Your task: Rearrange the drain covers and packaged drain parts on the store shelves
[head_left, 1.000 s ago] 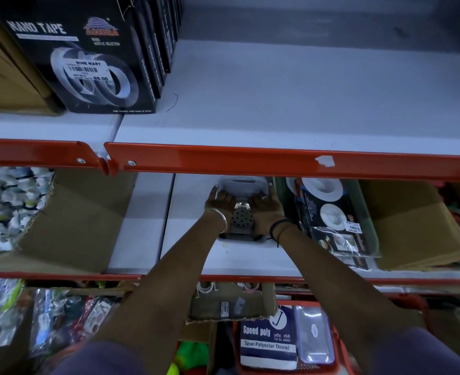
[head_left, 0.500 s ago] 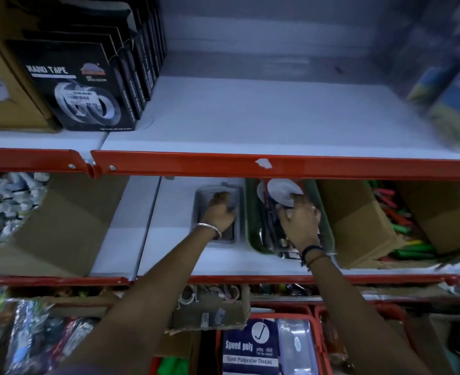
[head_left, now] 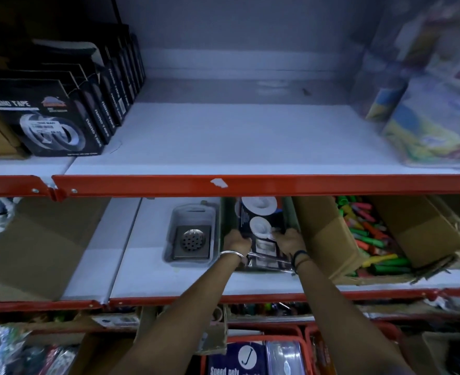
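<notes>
Steel, square and perforated, the drain cover [head_left: 192, 241] lies in its grey tray [head_left: 169, 239] on the middle shelf; this part looks done to me. Just right of the tray, my left hand [head_left: 236, 242] and right hand [head_left: 291, 241] both grip the packaged drain parts [head_left: 261, 231] (dark cards, white strainers) inside a green bin [head_left: 291, 212]. These I still must arrange.

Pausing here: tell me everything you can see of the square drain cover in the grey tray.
The square drain cover looks like brushed metal: a flat square plate with a round, domed, perforated strainer at its centre. It lies flat in the near half of a shallow grey plastic tray on the middle shelf. Neither hand touches it; the left hand is just to its right.
</notes>
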Demonstrator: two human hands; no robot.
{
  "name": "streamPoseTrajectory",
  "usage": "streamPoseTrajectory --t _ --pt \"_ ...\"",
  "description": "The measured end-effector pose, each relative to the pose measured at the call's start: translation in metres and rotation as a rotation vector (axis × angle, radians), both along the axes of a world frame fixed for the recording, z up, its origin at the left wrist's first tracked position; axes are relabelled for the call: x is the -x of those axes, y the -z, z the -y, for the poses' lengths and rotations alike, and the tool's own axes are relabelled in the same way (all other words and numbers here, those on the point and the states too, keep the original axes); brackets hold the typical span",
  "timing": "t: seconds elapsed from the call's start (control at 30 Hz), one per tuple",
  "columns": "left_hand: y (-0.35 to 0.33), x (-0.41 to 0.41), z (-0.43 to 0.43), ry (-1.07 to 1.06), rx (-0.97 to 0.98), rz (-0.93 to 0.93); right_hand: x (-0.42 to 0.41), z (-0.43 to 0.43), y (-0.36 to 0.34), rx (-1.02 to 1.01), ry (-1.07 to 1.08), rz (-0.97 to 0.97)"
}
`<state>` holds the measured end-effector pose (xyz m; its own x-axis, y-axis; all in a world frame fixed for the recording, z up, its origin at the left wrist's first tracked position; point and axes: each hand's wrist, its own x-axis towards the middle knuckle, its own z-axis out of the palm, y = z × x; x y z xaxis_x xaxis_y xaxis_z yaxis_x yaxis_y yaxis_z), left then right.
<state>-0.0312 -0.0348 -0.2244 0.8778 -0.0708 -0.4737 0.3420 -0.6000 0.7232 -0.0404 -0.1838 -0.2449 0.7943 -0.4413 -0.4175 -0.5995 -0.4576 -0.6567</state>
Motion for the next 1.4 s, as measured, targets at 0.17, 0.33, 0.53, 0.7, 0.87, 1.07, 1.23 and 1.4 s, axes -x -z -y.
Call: streamPoseTrajectory --t 0.17,0.33,0.53,0.7,0.87,1.07,1.23,1.4 --pt "0.009 -0.023 0.002 0.028 -0.084 0.018 -0.021 0.002 0.011 0.031 0.052 0.100" --pt "0.006 0.009 0.008 0.088 -0.187 -0.005 -0.003 0.005 0.017 0.050 0.063 0.105" --pt "0.006 0.024 -0.001 0.088 -0.238 0.170 0.026 -0.003 0.006 0.313 -0.111 0.036" --pt "0.003 0.030 -0.056 0.178 -0.630 0.522 0.051 -0.023 0.003 0.191 -0.425 0.264" --pt "0.018 0.041 -0.103 0.440 -0.941 0.184 0.084 -0.042 0.017 0.439 -0.737 0.241" --pt "0.029 0.063 -0.120 0.523 -0.955 0.271 0.104 -0.051 0.021 0.540 -0.691 0.240" --pt "0.033 0.094 -0.131 0.560 -0.884 0.313 0.134 -0.061 0.016 0.560 -0.655 0.218" --pt "0.032 0.122 -0.142 0.564 -0.826 0.314 0.159 -0.071 0.006 0.577 -0.631 0.168"
